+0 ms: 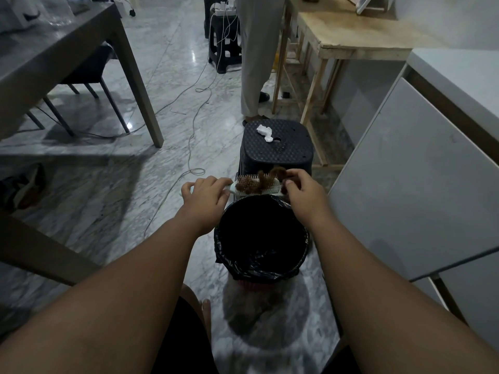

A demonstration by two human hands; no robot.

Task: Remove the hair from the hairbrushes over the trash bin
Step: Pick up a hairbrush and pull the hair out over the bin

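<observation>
Held pale hairbrush point(270, 190) level and bristles-up over the far rim of the trash bin point(222, 240), just in front of a dark plastic stool point(278, 149). Gripped the handle in left hand point(206, 191), fingers curled over it, with only the pale handle end showing past the knuckles. Brought right hand point(302, 187) to the opposite tip of the brush head, thumb and fingers pressed together and pinching a tuft of brown hair point(253, 183). Noted more of the same hair matted across the middle and right of the bristles, and bare bristles on the left part nearest the handle. Found the bin standing on the marble floor point(172, 85) between both forearms, round, fitted with a black liner point(260, 261) folded over its rim, with a pink base point(256, 286) showing below; could not make out anything inside the dark interior. Logged a crumpled white scrap point(265, 132) on top of the stool. Recorded a standing person in pale trousers point(256, 63) beyond the stool, a white cable point(195, 130) trailing across the floor, a grey counter point(54, 52) to the left, a wooden counter point(351, 33) at the back right, and a white cabinet point(405, 184) close on the right.
</observation>
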